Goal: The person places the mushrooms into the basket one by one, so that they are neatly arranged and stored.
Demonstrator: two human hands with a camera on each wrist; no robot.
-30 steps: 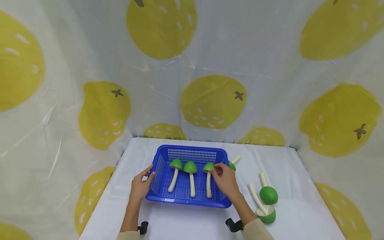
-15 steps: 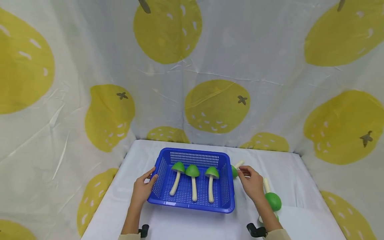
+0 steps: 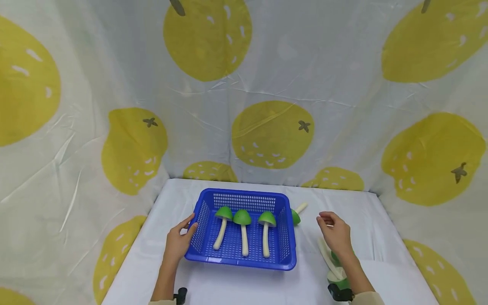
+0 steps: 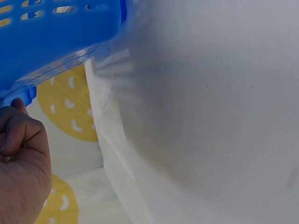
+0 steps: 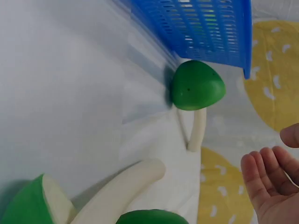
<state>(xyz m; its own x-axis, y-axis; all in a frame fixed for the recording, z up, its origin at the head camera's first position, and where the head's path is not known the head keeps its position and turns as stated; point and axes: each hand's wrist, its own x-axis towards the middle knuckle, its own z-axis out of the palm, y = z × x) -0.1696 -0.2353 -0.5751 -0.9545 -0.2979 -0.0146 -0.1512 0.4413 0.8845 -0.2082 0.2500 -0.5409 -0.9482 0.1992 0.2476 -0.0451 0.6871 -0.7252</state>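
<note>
Head view: my left hand (image 3: pixel 178 241) grips the left rim of a slotted blue plastic basket (image 3: pixel 240 262) holding three green-domed, cream-stemmed mushrooms (image 3: pixel 242 218). My right hand (image 3: pixel 337 235) is empty, fingers loosely bent; my forearm partly hides two loose mushrooms (image 3: pixel 328 258). Left wrist view: curled fingers at the rim, basket interior hidden. Right wrist view: dark-specked smooth cap (image 5: pixel 197 86) beside the basket; another cap (image 5: pixel 152 217) cut off below.
</note>
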